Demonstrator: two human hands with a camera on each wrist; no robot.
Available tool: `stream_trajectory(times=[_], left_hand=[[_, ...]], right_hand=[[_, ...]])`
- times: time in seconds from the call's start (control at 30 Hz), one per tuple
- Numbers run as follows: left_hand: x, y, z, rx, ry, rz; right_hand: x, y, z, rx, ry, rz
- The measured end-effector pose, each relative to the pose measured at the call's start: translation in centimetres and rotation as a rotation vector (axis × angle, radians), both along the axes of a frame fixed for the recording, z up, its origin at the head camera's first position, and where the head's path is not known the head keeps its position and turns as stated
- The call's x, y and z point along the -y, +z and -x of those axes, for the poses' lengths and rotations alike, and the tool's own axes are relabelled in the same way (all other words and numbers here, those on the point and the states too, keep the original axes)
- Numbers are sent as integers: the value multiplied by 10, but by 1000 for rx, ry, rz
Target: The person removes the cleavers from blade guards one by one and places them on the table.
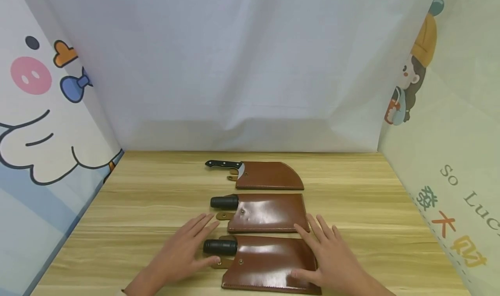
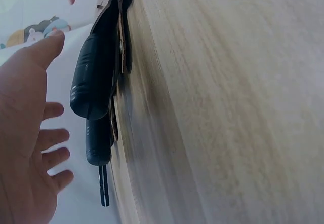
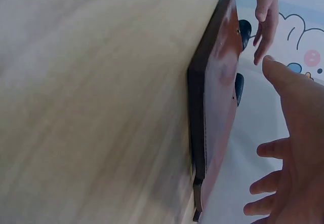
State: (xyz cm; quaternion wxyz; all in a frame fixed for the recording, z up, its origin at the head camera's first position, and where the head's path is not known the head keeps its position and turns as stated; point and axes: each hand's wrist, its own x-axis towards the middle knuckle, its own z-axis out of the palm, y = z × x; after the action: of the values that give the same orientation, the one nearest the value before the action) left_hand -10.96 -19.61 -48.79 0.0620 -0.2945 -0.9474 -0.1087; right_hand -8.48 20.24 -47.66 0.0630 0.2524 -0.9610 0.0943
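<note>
Three sheathed knives lie in a column on the table, handles to the left. The nearest cleaver has a dark round handle and a glossy brown leather sheath with an unfastened snap strap. The middle cleaver's sheath is similar. At the far end, a knife with a black riveted handle sits in a curved sheath. My left hand hovers by the nearest handle, fingers spread, holding nothing. Above the nearest sheath's right end, my right hand has its fingers extended, also holding nothing.
The wood-grain table reaches back to a white cloth wall. Printed cartoon panels rise along both sides. In the left wrist view the dark handles stand a little proud of the tabletop.
</note>
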Motion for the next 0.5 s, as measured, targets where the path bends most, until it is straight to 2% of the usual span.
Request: stream_trajectory(times=[0.2, 0.4, 0.5], left_hand=[[-4, 3, 0, 82, -51, -32], [-7, 2, 0, 181, -65, -48], [-8, 1, -1, 195, -71, -63]], right_hand=[[0, -4, -5, 51, 63, -4], [-2, -6, -6, 195, 114, 35], [-2, -7, -8, 218, 119, 33]])
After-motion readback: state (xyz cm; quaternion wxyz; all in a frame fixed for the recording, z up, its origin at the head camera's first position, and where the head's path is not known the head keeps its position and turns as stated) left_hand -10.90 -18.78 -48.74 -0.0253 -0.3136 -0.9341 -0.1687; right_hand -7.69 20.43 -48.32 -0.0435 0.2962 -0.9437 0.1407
